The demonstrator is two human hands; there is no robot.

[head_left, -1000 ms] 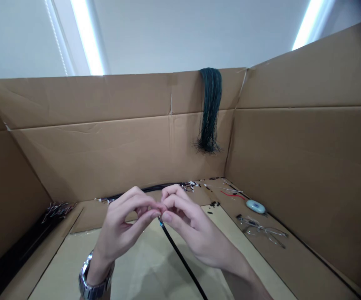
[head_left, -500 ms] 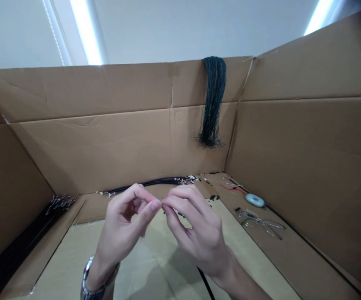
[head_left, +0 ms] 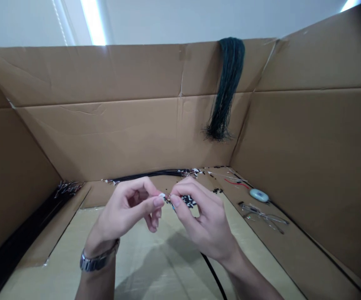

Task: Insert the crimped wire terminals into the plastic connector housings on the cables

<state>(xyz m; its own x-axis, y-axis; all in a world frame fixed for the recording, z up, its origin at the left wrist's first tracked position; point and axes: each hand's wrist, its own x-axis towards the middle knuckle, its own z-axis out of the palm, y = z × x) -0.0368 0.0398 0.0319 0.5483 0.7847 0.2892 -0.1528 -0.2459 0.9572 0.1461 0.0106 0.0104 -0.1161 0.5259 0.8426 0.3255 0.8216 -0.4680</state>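
My left hand (head_left: 130,206), with a metal watch at the wrist, pinches a small white piece (head_left: 162,195) between thumb and forefinger. Close beside it, my right hand (head_left: 200,212) has its thumb and forefinger closed on thin coloured wires (head_left: 168,198), which span the short gap between the fingertips. Below my right hand a black cable (head_left: 213,273) runs toward the near edge; its upper part is hidden by the hand. Behind the right fingers lies a pile of small black and white pieces (head_left: 189,201).
Black cables with bare coloured ends (head_left: 155,174) lie along the back wall, and a thick bundle (head_left: 27,233) lies at left. Dark green strands (head_left: 230,87) hang over the cardboard wall (head_left: 120,133). At right are eyeglasses (head_left: 263,216), a pale oval device (head_left: 259,195) and a red wire (head_left: 236,183).
My fingertips have moved slightly apart, and the white piece and coloured wires now show between them. The camera view has shifted, bringing the small-piece pile into sight.
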